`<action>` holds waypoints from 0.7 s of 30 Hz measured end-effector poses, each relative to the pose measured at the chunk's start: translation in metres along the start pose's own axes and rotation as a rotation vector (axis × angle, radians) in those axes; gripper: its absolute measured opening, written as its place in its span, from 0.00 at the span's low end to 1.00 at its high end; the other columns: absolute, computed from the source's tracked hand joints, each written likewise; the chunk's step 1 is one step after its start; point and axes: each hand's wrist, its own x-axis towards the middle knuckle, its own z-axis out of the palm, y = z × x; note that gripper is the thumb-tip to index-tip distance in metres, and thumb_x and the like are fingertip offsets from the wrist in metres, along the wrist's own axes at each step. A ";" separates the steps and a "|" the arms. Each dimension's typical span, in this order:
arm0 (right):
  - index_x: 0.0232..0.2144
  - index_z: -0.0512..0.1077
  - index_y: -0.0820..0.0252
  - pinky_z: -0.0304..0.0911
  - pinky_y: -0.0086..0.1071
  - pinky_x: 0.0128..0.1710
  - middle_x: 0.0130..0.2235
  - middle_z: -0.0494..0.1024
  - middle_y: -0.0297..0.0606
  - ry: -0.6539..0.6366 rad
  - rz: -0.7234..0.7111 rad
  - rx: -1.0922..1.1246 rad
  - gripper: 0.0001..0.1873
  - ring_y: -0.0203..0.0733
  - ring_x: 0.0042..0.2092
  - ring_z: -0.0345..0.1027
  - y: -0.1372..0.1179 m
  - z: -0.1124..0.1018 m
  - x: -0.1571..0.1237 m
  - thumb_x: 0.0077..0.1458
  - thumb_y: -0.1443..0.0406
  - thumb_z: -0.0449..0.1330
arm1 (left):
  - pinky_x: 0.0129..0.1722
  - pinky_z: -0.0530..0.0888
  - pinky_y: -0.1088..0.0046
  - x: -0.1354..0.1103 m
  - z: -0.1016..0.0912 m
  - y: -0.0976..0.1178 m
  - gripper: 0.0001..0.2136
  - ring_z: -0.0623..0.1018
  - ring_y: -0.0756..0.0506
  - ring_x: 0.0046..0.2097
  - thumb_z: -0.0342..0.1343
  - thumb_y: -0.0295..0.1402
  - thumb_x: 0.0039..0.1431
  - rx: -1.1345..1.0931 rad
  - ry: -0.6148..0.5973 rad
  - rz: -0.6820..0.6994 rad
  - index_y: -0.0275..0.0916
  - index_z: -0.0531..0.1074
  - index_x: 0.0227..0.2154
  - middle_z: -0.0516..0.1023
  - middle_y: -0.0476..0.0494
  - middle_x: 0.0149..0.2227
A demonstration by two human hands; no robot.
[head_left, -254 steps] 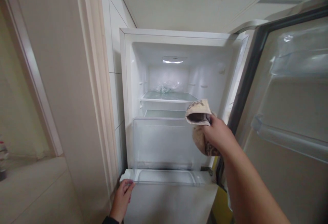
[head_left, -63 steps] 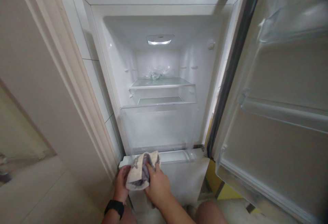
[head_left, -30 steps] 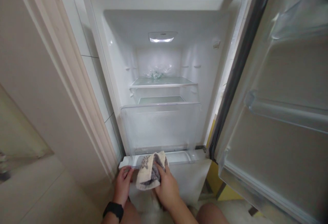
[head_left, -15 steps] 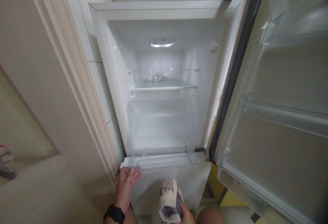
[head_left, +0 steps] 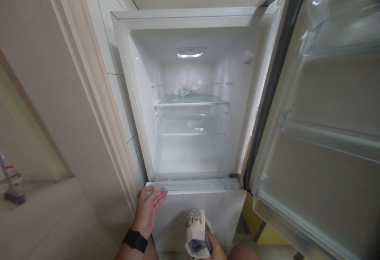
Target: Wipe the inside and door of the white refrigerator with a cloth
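A white fridge (head_left: 192,13) stands far, its door (head_left: 332,93) swung wide to the right. Low inside sits a clear drawer (head_left: 192,185), with a shelf (head_left: 204,100) above it. The left hand (head_left: 149,206) lays half-bent fingers on the drawer's near left corner; whether it grips, I can't tell. The right hand (head_left: 216,249), closed, holds a dark-patterned cloth (head_left: 196,228) at the near middle, below the drawer. A crumpled plastic bag (head_left: 185,90) lies on the shelf. The lamp (head_left: 190,52) bears a marking too small to read.
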 end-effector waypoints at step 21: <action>0.55 0.75 0.65 0.73 0.48 0.52 0.49 0.82 0.52 0.117 0.156 0.675 0.37 0.59 0.50 0.79 -0.057 -0.106 0.022 0.52 0.46 0.54 | 0.50 0.82 0.66 0.010 0.029 0.071 0.05 0.85 0.44 0.39 0.57 0.25 0.63 0.015 0.030 -0.031 0.40 0.67 0.37 0.80 0.44 0.30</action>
